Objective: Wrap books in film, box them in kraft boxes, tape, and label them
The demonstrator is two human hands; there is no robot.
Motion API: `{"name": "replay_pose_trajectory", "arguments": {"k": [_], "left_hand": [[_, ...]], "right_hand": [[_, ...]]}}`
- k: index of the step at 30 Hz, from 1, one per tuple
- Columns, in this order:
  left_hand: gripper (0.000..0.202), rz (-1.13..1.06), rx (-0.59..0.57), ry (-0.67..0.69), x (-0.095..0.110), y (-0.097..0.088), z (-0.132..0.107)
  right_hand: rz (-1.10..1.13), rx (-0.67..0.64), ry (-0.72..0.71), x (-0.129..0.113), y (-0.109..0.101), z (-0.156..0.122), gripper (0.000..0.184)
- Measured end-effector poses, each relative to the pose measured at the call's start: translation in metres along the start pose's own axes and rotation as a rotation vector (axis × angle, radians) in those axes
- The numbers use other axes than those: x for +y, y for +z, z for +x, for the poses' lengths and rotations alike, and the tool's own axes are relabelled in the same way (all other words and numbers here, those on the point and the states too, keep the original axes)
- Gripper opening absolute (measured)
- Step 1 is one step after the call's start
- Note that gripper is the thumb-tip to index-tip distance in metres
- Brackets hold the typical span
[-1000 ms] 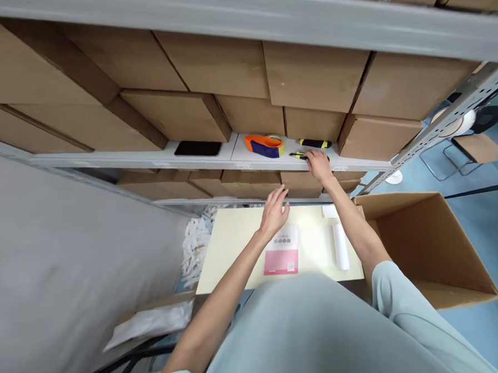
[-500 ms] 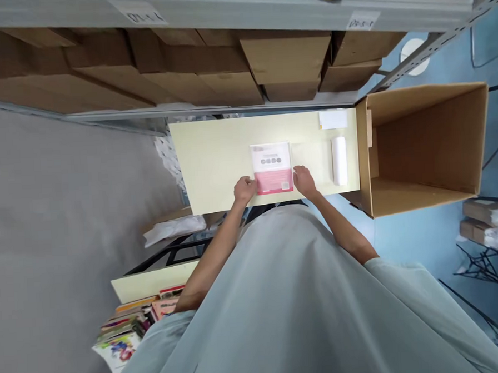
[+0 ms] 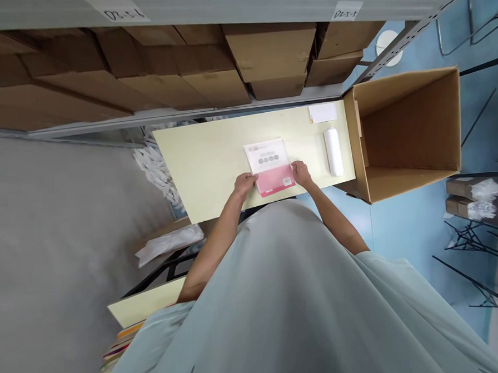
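A flat white-and-pink booklet point(image 3: 269, 167) lies on the cream tabletop point(image 3: 202, 166), slightly turned. My left hand point(image 3: 244, 184) has its thumb and fingers closed at the booklet's left edge. At the right edge, my right hand point(image 3: 302, 173) is curled with its fingertips pinching the side. A white roll point(image 3: 334, 152) lies to the right of my right hand. Behind it, near the far edge, is a small white box or pad point(image 3: 322, 112).
A large cardboard box point(image 3: 412, 122), open towards me, stands at the table's right end. Above the table's far side runs a grey metal shelf point(image 3: 223, 7) with brown cartons point(image 3: 271, 52) beneath. Magazines point(image 3: 121, 346) are stacked at lower left.
My head view has shifted and tilted, so the table appears rotated. The right hand, apart from the booklet's edge before, now meets it; the left hand's fingers reach onto its left edge.
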State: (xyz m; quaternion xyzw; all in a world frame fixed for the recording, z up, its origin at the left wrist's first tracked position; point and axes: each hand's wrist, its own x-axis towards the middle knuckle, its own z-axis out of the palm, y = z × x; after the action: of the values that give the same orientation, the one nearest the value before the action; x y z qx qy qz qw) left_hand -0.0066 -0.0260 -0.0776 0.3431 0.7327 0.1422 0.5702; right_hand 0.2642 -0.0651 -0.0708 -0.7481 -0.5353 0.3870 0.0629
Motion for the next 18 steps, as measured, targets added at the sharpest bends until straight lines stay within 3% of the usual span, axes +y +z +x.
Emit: {"name": "replay_pose_trajectory", "arguments": {"k": [4,12,15,18], "left_hand": [[0.023,0.004,0.087,-0.061,-0.007,-0.033,0.006],[0.022,-0.062,0.216,-0.144,-0.054,-0.133,0.003],[0.027,-0.099,0.225,-0.130,-0.070,-0.152,0.000],[0.024,-0.118,0.182,-0.100,-0.079,-0.158,-0.002]], "right_hand": [[-0.021,0.031,0.008,-0.007,-0.002,-0.001,0.040],[-0.036,0.039,0.085,-0.034,-0.015,-0.010,0.036],[-0.011,-0.005,0.094,-0.066,0.009,-0.012,0.035],[0.026,-0.096,0.075,-0.109,0.053,-0.013,0.025]]}}
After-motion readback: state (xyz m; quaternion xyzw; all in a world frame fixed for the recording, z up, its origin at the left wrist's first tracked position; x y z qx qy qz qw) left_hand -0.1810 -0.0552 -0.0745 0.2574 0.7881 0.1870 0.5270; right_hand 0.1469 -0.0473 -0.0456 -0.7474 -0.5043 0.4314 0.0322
